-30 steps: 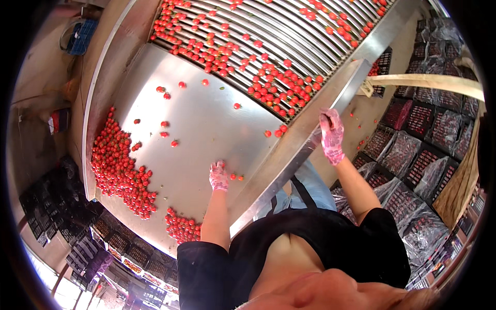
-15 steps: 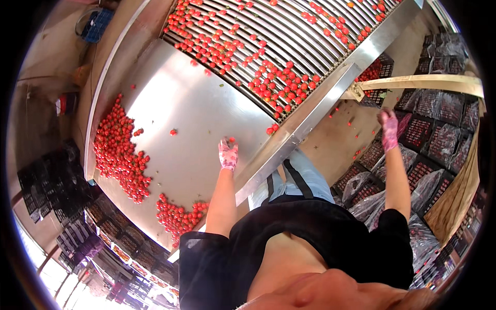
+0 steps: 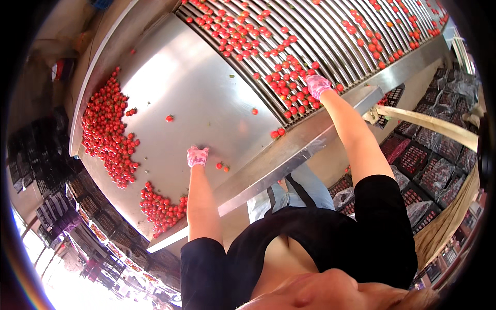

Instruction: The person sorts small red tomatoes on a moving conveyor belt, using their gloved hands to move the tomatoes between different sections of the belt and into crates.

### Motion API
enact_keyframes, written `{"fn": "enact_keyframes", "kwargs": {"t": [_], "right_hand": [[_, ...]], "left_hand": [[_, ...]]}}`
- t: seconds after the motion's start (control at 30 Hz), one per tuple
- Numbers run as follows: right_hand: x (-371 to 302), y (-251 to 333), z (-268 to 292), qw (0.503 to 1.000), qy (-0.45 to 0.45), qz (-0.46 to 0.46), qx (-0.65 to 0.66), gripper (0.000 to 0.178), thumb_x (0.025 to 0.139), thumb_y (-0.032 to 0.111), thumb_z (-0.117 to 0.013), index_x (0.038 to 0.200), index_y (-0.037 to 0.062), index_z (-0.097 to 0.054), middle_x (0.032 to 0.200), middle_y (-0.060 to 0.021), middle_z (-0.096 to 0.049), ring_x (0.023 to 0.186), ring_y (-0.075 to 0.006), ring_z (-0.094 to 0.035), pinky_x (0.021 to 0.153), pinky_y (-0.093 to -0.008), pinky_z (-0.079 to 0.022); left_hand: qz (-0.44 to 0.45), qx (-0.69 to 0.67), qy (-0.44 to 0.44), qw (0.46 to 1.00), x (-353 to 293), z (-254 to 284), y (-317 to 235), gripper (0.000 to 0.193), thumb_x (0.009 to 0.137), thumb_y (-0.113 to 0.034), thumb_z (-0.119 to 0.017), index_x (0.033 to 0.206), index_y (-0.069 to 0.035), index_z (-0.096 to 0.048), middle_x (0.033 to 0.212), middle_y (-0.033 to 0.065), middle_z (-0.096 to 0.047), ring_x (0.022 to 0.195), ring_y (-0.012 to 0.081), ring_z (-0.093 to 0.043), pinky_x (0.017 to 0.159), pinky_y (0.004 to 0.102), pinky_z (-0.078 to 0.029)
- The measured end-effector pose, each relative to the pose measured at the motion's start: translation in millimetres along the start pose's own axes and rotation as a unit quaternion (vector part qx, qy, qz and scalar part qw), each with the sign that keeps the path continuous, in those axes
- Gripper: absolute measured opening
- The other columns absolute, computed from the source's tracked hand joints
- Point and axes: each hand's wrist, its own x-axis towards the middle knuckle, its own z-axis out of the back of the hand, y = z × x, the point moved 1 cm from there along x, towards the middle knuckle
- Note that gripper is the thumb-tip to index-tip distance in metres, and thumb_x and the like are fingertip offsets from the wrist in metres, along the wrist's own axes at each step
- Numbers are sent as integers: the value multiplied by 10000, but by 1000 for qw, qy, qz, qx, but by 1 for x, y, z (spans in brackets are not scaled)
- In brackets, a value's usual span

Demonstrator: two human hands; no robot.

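My left hand [image 3: 197, 156], in a pink patterned glove, is held over the smooth metal tray [image 3: 175, 77] with its fingers curled under. Whether anything lies inside them is hidden. Two loose cherry tomatoes [image 3: 222, 167] rest on the metal just right of it. My right hand [image 3: 318, 86], gloved the same way, reaches onto the roller conveyor [image 3: 330, 46] at the edge of a cluster of red tomatoes [image 3: 287, 85]. Its fingers point away among the fruit, and their grip does not show.
A large heap of tomatoes [image 3: 106, 129] lies along the tray's left side, with a smaller pile [image 3: 157, 209] by its near corner. A metal side rail [image 3: 305, 142] runs before me. Right of it are a wooden bar [image 3: 429, 123] and stacked black crates [image 3: 413, 160].
My right hand has swung from beyond the rail over to the tomatoes on the rollers. My left hand has shifted left and nearer, apart from the tomato that was at its fingers.
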Motion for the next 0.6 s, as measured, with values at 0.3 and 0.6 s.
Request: {"fn": "enact_keyframes", "kwargs": {"t": [0.3,0.6], "right_hand": [[-9,18,-17,985,-123,-90,-85,174,836,166,-655,981,70,-672,909,-163,-719,857,-319,-715,728,-420,-577],[45,4,18,358,22,3,934,217,804,-15,-658,1007,47,-612,877,-81,-640,737,-199,-634,615,-322,-555]], "left_hand": [[65,70,41,995,52,53,-46,753,667,-531,-836,1188,-28,-629,1325,211,-554,1177,347,-597,971,436,-523],[76,76,109,988,50,73,-66,901,618,-539,-870,1272,6,-576,1267,185,-630,1150,302,-635,977,402,-523]]}}
